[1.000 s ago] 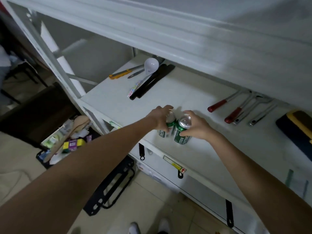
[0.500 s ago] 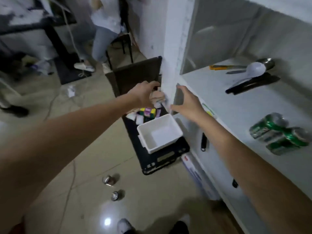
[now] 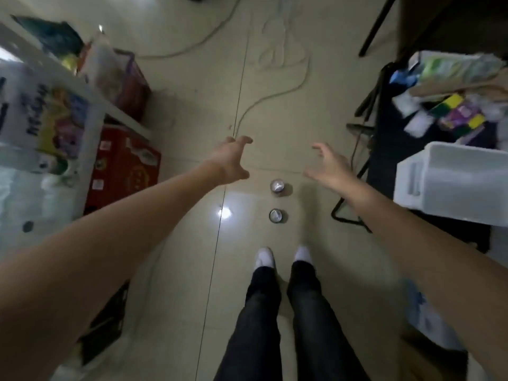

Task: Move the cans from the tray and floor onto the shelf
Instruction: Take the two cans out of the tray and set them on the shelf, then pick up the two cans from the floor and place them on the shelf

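Two cans are seen standing upright on the tiled floor, end-on from above: the far can and the near can, close together but apart, just ahead of the person's white-socked feet. Both are untouched. The left hand is held above the floor to the left of the far can, its fingers spread and curled, nothing grasped. The right hand is held to the right of the far can, palm inward, fingers loose and empty. The cans lie between and slightly nearer than the two hands.

The step in hand is judged to be the reach for the floor cans. A lowering of the body and hands is called for next, with one can likely taken in each hand, gripped round the side.

A white tub sits at the right on a dark tray; a red box stands at the left; a cable trails across the far floor. The shelf is not in view.
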The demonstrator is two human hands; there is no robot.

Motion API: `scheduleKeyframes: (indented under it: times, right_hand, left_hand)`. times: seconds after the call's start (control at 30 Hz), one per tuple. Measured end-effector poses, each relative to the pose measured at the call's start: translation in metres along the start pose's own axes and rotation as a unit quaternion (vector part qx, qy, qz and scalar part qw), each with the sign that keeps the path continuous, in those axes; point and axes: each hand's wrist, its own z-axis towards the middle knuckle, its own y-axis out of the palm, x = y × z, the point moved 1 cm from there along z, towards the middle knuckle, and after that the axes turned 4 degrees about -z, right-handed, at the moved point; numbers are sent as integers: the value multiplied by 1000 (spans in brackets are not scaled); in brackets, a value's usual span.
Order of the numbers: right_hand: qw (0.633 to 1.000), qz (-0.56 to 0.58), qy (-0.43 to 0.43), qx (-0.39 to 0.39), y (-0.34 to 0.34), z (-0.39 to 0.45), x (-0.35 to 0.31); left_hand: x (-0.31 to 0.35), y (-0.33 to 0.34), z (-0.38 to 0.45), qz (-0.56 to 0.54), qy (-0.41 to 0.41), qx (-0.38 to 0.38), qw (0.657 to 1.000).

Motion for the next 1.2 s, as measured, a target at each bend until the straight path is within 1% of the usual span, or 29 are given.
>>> scheduleKeyframes:
  times: [0.1, 0.23, 0.43, 0.5, 0.6, 0.67, 0.73, 0.83, 0.93, 1.07, 1.2]
  right_hand:
    - [999, -25, 11, -36, 60, 56, 28]
    - [995, -68, 18, -69, 141, 135, 76]
    - [993, -94, 8, -68, 249, 243, 156]
    - [993, -102, 1, -59, 275, 266, 177]
    - [990, -121, -39, -55, 307, 288, 197]
    - [989, -123, -58, -55, 322, 299, 203]
    - [990, -118, -66, -37, 332, 308, 206]
    - [990, -120, -75, 4, 342, 319, 212]
    - [987, -128, -93, 19, 344, 325, 215]
    - [985, -134, -107, 18, 336, 321, 209]
    - [988, -122, -94, 27, 305, 292, 191]
  left_hand:
    - [-45, 71, 46, -34, -48, -28, 998]
    - [-85, 188, 114, -63, -101, -70, 990]
    - [-119, 352, 209, -110, -117, -91, 983]
    - [-125, 394, 233, -120, -120, -100, 980]
    - [-129, 440, 262, -117, -124, -111, 979]
    - [-130, 461, 276, -114, -122, -111, 980]
    - [-131, 473, 287, -120, -116, -91, 982]
    - [-133, 480, 299, -122, -107, -67, 984]
    - [-136, 480, 306, -108, -94, -66, 987]
    - [-137, 468, 301, -83, -83, -83, 990]
    - [-122, 431, 270, -67, -69, -106, 990]
